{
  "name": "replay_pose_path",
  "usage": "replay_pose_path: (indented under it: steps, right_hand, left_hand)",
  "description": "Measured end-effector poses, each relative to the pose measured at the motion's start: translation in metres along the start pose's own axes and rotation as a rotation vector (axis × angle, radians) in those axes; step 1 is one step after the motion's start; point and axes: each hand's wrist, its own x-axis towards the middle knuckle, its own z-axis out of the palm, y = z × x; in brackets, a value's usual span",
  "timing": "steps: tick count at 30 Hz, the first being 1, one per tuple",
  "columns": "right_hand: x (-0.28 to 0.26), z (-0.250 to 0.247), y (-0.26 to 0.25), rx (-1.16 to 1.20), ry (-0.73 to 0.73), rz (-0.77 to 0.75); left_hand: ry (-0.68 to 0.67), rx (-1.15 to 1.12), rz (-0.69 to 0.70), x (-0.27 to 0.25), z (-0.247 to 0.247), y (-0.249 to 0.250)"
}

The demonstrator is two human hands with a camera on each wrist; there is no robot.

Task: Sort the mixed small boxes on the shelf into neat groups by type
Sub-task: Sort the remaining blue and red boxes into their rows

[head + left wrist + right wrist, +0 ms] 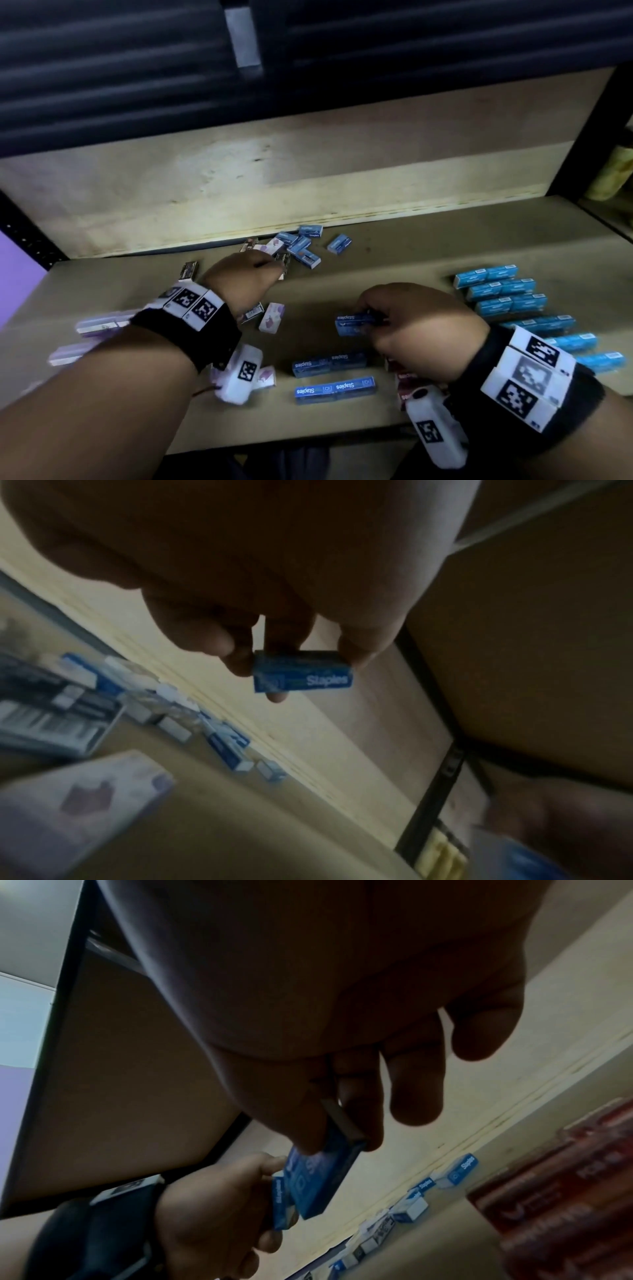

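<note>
My left hand point(262, 269) reaches to the mixed pile point(301, 245) at the back of the shelf. In the left wrist view it pinches a small dark blue Staples box point(303, 674) between thumb and fingers; the head view hides that box behind the hand. My right hand point(375, 320) pinches another dark blue Staples box point(352, 323) just above the shelf, over two rows of the same boxes point(330, 375). The right wrist view shows this box point(320, 1180) edge-on in my fingers.
Light blue boxes point(500, 291) lie in rows at the right. Purple-and-white boxes point(97, 323) are grouped at the left, with loose ones point(272, 317) near the middle. Red boxes point(406, 378) lie under my right wrist. A plywood back wall point(239, 181) bounds the shelf.
</note>
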Motion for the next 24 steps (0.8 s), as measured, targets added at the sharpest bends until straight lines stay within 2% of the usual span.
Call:
replay_pose_path:
  steps: [3,6,10,15,24]
  right_hand:
    - [0.000,0.002,0.000,0.013,-0.008,0.007]
    - [0.000,0.002,0.000,0.034,-0.012,0.008]
    - [0.000,0.001,0.001,0.041,0.005,0.004]
    - [-0.001,0.000,0.003,0.045,0.018,0.021]
    - [0.001,0.001,0.003,0.088,-0.004,0.061]
  left_hand:
    - [-0.023,-0.003,0.085,-0.022,0.010,-0.004]
    - [-0.011,-0.192,0.039,-0.040,0.021,-0.009]
    - [-0.046,-0.268,0.061,-0.052,0.032,-0.012]
    - [-0.088,-0.161,0.049,-0.060,0.030,-0.008]
    - [-0.038,-0.086,0.073,-0.067,0.035,-0.003]
